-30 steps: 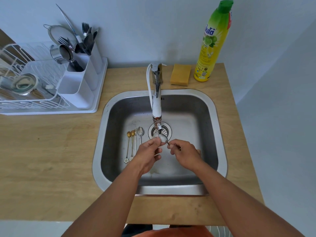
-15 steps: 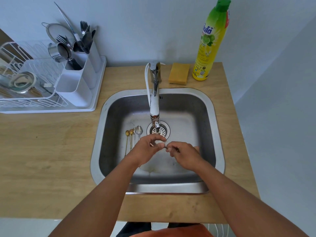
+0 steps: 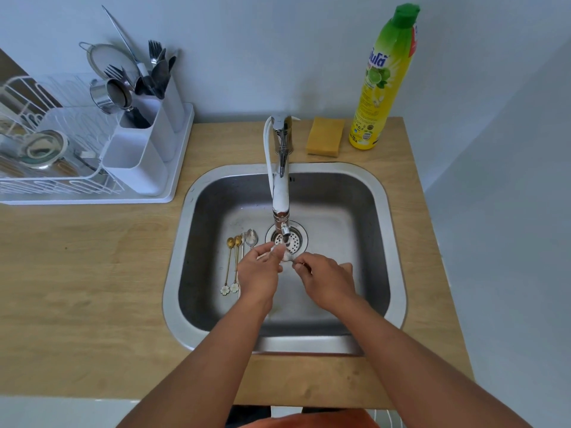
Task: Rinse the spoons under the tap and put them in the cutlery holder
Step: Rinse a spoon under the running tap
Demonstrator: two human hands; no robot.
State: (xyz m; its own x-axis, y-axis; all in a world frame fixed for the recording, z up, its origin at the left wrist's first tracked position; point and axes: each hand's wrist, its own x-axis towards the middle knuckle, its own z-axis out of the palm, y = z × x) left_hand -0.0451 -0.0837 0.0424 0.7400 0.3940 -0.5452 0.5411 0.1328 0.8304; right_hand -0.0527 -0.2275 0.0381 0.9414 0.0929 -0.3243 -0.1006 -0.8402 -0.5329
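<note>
Early in the job: my right hand [image 3: 324, 281] pinches one spoon [image 3: 286, 256] by the handle under the tap [image 3: 281, 208], left hand [image 3: 258, 273] rubbing its bowl, other spoons [image 3: 239, 257] wait in the sink [image 3: 383, 211], cutlery holder [image 3: 139, 159] well apart to the left.

The left hand [image 3: 258, 273] has opened slightly — its fingers [image 3: 268, 249] now rub the spoon bowl [image 3: 285, 255] under the tap [image 3: 280, 193].

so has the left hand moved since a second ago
Yes, slightly: the left hand has edged up toward the drain, fingers now over the spoon bowl under the tap.
</note>
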